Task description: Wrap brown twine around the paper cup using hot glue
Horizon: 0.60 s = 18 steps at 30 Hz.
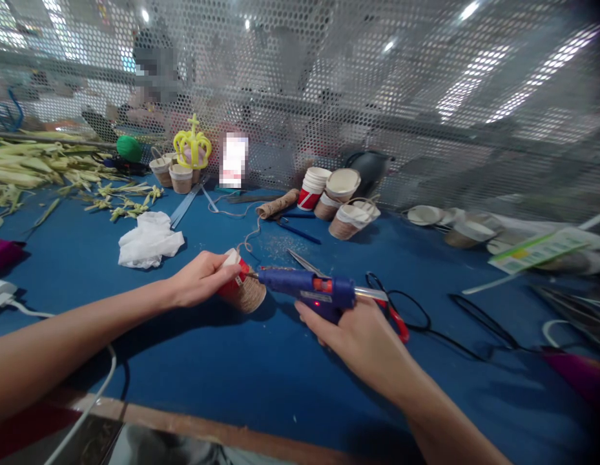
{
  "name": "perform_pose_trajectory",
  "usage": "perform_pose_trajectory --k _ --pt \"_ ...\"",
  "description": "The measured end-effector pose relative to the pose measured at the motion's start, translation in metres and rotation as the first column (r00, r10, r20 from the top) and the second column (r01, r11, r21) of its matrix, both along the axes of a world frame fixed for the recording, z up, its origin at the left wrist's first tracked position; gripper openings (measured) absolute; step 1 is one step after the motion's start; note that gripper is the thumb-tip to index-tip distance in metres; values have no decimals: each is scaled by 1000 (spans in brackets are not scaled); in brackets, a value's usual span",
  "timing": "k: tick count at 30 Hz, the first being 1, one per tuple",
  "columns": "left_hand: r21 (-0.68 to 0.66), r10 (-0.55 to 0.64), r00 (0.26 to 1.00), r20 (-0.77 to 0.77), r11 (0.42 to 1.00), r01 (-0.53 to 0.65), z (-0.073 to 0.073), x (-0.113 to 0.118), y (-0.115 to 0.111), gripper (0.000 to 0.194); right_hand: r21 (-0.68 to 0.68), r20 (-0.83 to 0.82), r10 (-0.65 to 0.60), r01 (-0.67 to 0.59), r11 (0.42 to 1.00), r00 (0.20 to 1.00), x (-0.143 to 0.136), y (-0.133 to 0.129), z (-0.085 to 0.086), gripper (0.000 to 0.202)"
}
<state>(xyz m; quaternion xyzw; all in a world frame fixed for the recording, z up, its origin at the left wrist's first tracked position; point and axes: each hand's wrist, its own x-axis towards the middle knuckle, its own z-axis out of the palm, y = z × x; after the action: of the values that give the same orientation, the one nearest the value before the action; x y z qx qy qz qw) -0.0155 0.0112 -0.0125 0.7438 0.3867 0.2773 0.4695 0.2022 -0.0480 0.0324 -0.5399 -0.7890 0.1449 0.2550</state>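
In my left hand point(206, 278) is a red and white paper cup point(237, 268), tilted on its side, its lower part wrapped in twine point(251, 296). My right hand point(355, 332) grips a blue hot glue gun point(304, 285) with a small red light lit on its body. The nozzle points left and meets the cup near the edge of the wrapped twine; whether it touches cannot be made out. From the cup a loose strand runs up to a twine roll point(279, 204). Scissors point(303, 260) lie partly hidden behind the glue gun.
Behind stand several cups point(345, 219), some twine-wrapped, and a yellow crown-shaped piece point(193, 145). A white crumpled cloth point(150, 240) lies at left, near dried husks point(33, 161). A black cord point(425, 323) loops at right. Perforated metal mesh point(290, 84) borders the blue table point(207, 381).
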Motion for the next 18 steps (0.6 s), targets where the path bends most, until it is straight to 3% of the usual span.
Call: perform_pose_trajectory --k 8,18 --pt "33 -5 999 -39 999 6 -1 -1 -1 41 -214 -61 -93 78 974 994 0 6 1 19" --pt "38 -3 1000 -29 999 4 -3 -2 -1 39 -236 -98 -115 89 968 989 1 7 -5 22"
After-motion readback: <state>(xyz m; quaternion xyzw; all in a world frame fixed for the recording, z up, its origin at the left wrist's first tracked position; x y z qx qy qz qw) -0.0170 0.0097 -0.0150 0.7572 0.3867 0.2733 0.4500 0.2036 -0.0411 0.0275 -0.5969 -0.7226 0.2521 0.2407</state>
